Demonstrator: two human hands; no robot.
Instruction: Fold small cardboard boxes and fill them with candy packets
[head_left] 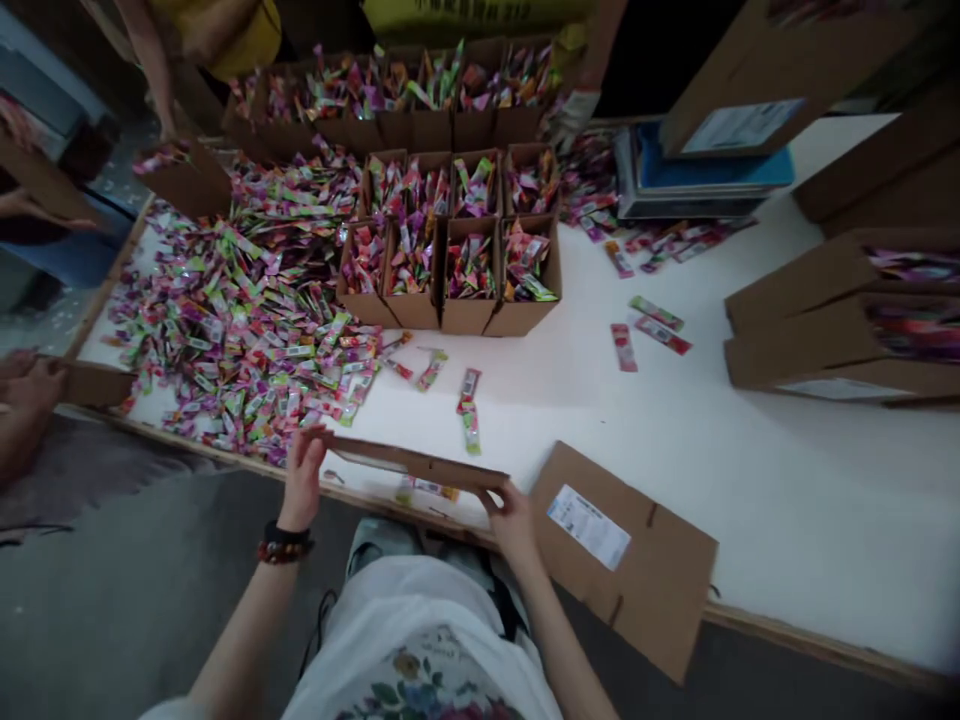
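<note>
Between my hands, at the table's front edge, is a flat cardboard box (pixel 420 465) seen nearly edge-on. My left hand (pixel 304 480) grips its left end, and my right hand (pixel 511 515) grips its right end with the thumb underneath. Just right of my right hand lies another flattened cardboard box (pixel 645 570) with a white label, its lower corner overhanging the table edge. A few small candy packets (pixel 435 490) show beneath the held box. A big heap of colourful candy packets (pixel 277 330) spreads to the left beyond my left hand.
Filled open boxes (pixel 471 270) stand in rows at the table's middle and back. More filled boxes (pixel 832 340) lie at the right. Books (pixel 705 185) are stacked at the back. Co-workers' hands (pixel 30 385) hold boxes at the left. Loose packets (pixel 470 425) dot the white table (pixel 810 510).
</note>
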